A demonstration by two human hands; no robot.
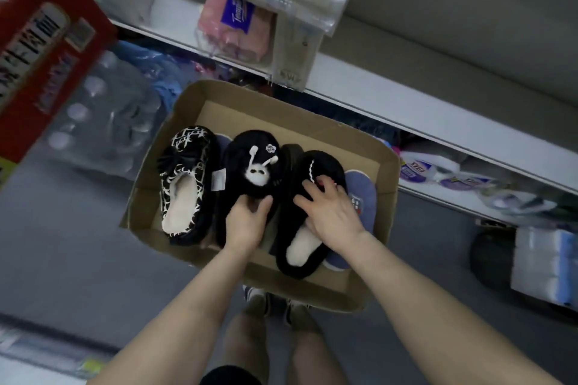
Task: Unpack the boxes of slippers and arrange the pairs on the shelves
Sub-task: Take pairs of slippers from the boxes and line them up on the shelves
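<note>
Two hands reach into one open cardboard box [387, 194] on the floor. Three black slippers lie on top, toes pointing away from the person.

The left hand [247, 219] grips the heel end of the face slipper [250, 153], a round, fuzzy one with a white fluffy face and two feelers. The right hand [328, 206] holds the plain slipper [322, 166], fingers bent over its plush upper, just above the cream fleece lining.

Left of the left hand lies the patterned slipper [187, 178], with white lines, a bow and a pale lining. Under the right hand's slipper sits a flat blue slipper [364, 197]. Another blue edge shows beyond the left hand. A white shelf [406, 109] runs beyond the box.
</note>
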